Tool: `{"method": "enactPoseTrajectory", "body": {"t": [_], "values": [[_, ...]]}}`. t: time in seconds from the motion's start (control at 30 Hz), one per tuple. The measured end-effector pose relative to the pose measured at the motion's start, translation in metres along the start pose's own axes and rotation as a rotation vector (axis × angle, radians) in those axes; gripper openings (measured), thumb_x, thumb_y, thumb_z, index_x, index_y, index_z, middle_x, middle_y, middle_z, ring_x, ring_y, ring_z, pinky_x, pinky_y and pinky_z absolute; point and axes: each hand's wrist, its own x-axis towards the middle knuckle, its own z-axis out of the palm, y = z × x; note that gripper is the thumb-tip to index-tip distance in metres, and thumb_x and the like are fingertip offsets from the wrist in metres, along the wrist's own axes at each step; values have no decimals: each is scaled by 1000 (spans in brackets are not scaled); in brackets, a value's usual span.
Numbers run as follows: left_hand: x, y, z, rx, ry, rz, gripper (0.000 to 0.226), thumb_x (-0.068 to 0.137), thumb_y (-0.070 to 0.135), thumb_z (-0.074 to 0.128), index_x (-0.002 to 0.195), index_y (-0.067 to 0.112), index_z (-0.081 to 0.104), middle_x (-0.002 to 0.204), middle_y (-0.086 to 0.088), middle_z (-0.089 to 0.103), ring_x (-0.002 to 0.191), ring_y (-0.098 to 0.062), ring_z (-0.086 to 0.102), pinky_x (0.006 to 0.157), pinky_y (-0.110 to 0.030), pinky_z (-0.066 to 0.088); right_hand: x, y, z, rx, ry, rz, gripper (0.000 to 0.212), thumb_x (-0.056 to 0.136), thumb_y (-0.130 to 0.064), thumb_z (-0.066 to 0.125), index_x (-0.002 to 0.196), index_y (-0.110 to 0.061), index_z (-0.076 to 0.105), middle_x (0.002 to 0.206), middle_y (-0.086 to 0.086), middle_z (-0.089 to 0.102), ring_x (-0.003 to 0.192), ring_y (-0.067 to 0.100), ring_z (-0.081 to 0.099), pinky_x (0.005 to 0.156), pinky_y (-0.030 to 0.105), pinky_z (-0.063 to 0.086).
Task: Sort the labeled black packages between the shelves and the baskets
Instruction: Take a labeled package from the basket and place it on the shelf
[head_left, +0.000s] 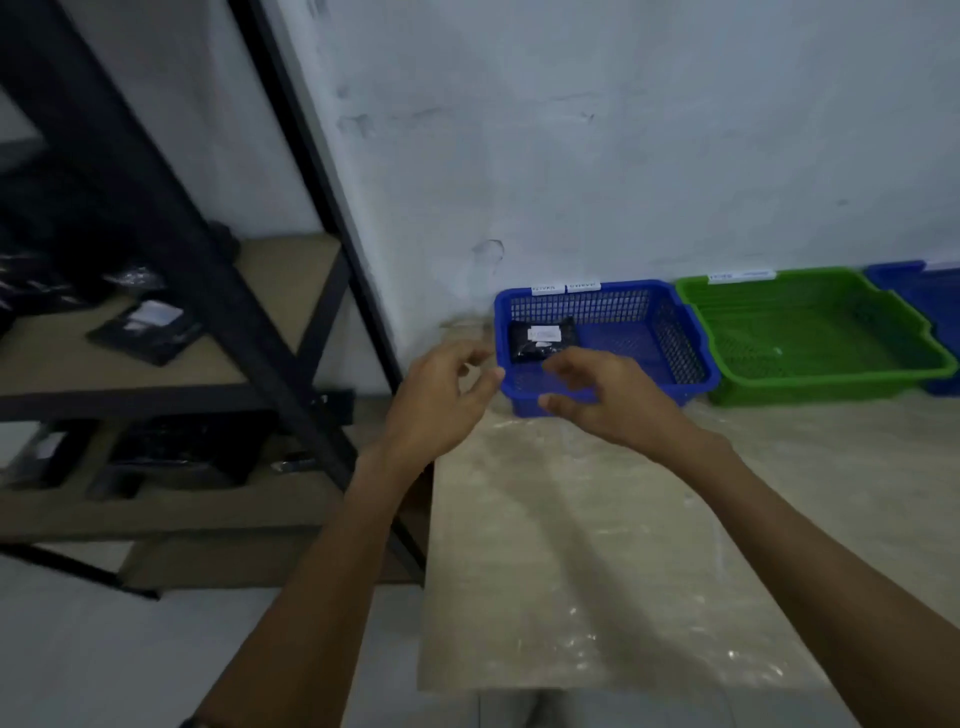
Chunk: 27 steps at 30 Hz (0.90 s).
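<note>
A black package (540, 338) with a white label lies in the left part of the blue basket (691, 358) on the table. My right hand (602, 395) hovers just in front of that package, over the basket's near rim, fingers apart and holding nothing. My left hand (441, 400) is beside the basket's left edge, fingers loosely curled and apart, also holding nothing. More black packages lie on the shelves at left: a labeled one (145, 332) on the upper board and several dark ones (187, 452) on the board below.
A green basket (831, 374) stands right of the blue one, and another blue basket (930, 296) sits at the far right, all against the white wall. The black metal shelf frame (311, 395) stands close to the table's left edge (431, 571).
</note>
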Motion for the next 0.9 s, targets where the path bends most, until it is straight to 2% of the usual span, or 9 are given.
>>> {"method": "enactPoseTrajectory", "body": {"t": [0.23, 0.4, 0.63, 0.77, 0.83, 0.9], "values": [[-92, 37, -109, 53, 109, 81, 27, 89, 33, 63, 112, 19, 67, 105, 8, 64, 92, -5, 57, 69, -12, 39, -76, -114, -14, -30, 47, -120, 44, 80, -38, 70, 120, -24, 56, 112, -2, 64, 98, 10, 60, 89, 34, 51], [-148, 46, -193, 40, 156, 159, 29, 89, 35, 63, 114, 20, 66, 104, 8, 63, 95, -7, 60, 86, -32, 53, -115, -201, -7, -58, 90, -210, 44, 81, -41, 67, 121, -30, 53, 106, -7, 61, 98, 11, 60, 87, 40, 52], [-233, 20, -313, 80, 185, 245, 31, 90, 33, 61, 116, 17, 65, 109, 7, 63, 97, -2, 56, 82, -23, 49, -162, -328, 35, -153, 152, -272, 46, 82, -44, 64, 124, -29, 51, 111, -8, 61, 100, 8, 58, 86, 38, 53], [-273, -2, -374, 117, 206, 295, 26, 90, 31, 61, 113, 20, 65, 104, 10, 61, 94, 2, 56, 78, -16, 46, -179, -392, 67, -182, 179, -301, 44, 83, -43, 63, 124, -28, 52, 116, -9, 60, 101, 6, 58, 86, 35, 52], [-288, -10, -402, 123, 197, 288, 24, 90, 32, 61, 112, 22, 65, 103, 11, 61, 94, 1, 57, 78, -16, 47, -183, -422, 78, -189, 167, -305, 43, 84, -43, 62, 123, -28, 52, 116, -8, 59, 101, 6, 57, 85, 30, 51], [-296, -18, -428, 137, 185, 274, 25, 90, 35, 61, 112, 23, 65, 105, 11, 63, 95, -2, 58, 81, -23, 51, -183, -450, 86, -186, 141, -310, 40, 85, -41, 63, 122, -28, 52, 116, -8, 59, 101, 7, 56, 85, 25, 49]]}}
